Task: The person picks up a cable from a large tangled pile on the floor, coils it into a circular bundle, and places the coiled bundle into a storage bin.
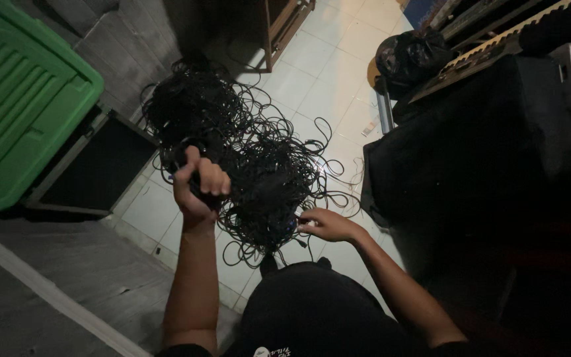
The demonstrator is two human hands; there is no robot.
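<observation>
Left hand [199, 188] grips a raised cable bundle [190, 155], apparently taking the tangle's [259, 165] weight, while right fingers [308, 225] pinch a low strand.

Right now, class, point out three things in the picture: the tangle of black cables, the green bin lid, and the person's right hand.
tangle of black cables [252, 152]: head view, the dense middle of the heap.
green bin lid [21, 99]: head view, its ribbed top surface.
right hand [328, 225]: head view, back of the hand.

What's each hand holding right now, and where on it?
The left hand is fisted around a bundle of strands at the near edge of the tangled black cables. The right hand pinches one strand at the tangle's lower edge.
</observation>
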